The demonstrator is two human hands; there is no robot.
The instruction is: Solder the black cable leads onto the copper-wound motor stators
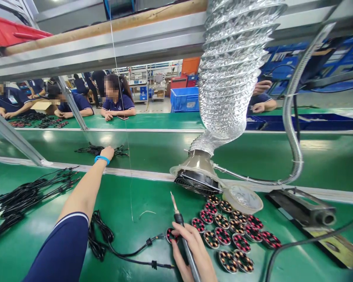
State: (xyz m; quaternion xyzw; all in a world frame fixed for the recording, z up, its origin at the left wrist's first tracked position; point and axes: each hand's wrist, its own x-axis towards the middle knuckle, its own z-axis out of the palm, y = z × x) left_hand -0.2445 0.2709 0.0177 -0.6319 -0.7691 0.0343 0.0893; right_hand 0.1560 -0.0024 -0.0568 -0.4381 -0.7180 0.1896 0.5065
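My left hand [107, 152], with a blue band at the wrist, stretches out to a bundle of black cables [94, 150] on the green strip beyond the bench rail. Its fingers are closed on the bundle, partly hidden. A soldering iron [179, 218] lies in my right hand [195, 250], its bare tip pointing up and away. Close to those fingers is one round coil part [170, 235] with red windings. Two ends of a coiled black cable [126, 255] reach toward it. Several more round coil parts [222, 236], red or copper-coloured, sit to the right.
A thin solder wire [130, 168] hangs down left of the iron. A fume extractor [197, 176] on a foil duct overhangs the bench, beside a round clear dish [242, 199]. More black cables [20, 201] lie left; a metal stand [314, 215] is right. Other people sit across.
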